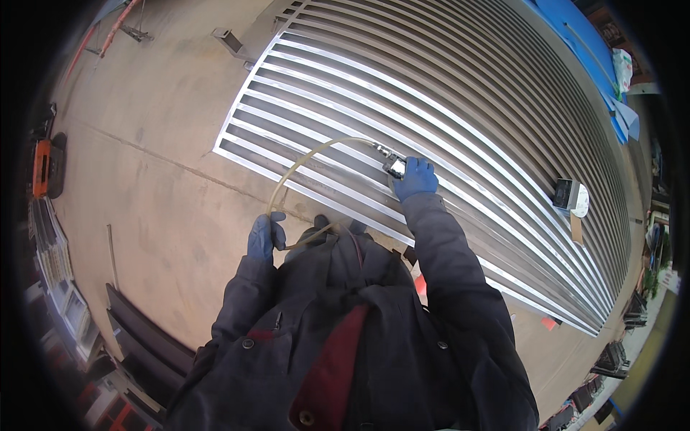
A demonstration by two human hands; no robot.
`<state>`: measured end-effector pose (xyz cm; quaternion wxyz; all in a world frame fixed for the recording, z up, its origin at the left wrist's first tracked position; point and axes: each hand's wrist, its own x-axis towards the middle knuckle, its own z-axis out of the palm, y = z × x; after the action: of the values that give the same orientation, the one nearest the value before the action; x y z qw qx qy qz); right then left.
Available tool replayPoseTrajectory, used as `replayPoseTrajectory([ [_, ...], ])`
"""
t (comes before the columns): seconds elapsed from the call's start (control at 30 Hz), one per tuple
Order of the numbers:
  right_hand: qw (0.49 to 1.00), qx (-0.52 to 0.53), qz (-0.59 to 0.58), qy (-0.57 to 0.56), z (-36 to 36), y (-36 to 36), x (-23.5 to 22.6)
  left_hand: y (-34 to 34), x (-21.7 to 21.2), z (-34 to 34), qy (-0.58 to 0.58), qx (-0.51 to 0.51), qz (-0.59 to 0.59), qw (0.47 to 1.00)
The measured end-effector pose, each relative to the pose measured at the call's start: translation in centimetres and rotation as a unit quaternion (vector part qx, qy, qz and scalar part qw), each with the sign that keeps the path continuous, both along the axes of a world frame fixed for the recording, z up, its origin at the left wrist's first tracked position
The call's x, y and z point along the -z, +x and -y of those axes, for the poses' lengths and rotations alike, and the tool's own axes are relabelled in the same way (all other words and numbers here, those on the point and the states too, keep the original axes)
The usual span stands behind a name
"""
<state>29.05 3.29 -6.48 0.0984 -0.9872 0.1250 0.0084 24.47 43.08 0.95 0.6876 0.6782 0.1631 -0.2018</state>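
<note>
A large grille of parallel bright metal slats (460, 136) lies flat on the tan concrete floor (165, 187), its near left corner close to the person's feet and its long near edge running off toward the lower right.

The right hand (415, 177), in a blue glove, has its grip clenched around a small silver pneumatic hand tool (394, 166), which rests on the slats near the grille's near edge, not far from the left corner. From the tool's metal fitting, a pale yellowish flexible hose (310, 154) arches up and left over the slats, then drops past the grille's near edge toward the person's body.

The left hand (263, 235), also blue-gloved, is off the grille, over the bare floor just beside the near left corner, with its grip closed around the lower run of that same hose.

Further along the near edge, toward the right end, a small dark block with a white pad (573, 195) sits on the slats. An orange machine (43, 167) stands on the floor at the far left, well apart from the grille. The person wears a dark jacket (388, 337) over a red lining.
</note>
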Motion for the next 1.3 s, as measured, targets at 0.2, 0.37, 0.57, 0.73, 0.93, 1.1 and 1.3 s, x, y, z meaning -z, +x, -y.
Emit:
replayPoseTrajectory([
  [0.2,0.999,0.025,-0.023,-0.012,1.4,-3.0,-2.0,-0.8,-0.8,1.0,-0.058,0.04,-0.039,0.997],
  [0.37,0.999,-0.024,0.034,-0.008,-3.4,-0.4,-0.2,-0.4,-0.7,-2.1,-0.057,-0.026,-0.06,0.996],
  [0.57,0.999,0.012,-0.005,-0.044,-2.4,-1.4,-1.1,-0.5,0.3,-3.1,-0.097,0.013,-0.01,0.995],
  [0.73,0.999,0.037,-0.028,-0.022,-1.6,-1.2,-1.7,-1.7,0.4,-2.2,-0.15,0.044,-0.092,0.983],
  [0.93,0.999,0.017,-0.017,-0.03,-0.6,-1.5,-1.1,-1.3,0.3,-2.4,-0.151,0.037,-0.094,0.983],
  [1.1,0.998,0.021,-0.026,-0.053,1.1,-3.7,-1.5,-3.0,0.9,-1.3,-0.149,0.079,-0.114,0.979],
  [1.3,0.997,-0.044,-0.041,-0.049,-1.7,1.4,-0.9,-3.5,0.4,-1.3,-0.135,-0.047,-0.041,0.989],
])
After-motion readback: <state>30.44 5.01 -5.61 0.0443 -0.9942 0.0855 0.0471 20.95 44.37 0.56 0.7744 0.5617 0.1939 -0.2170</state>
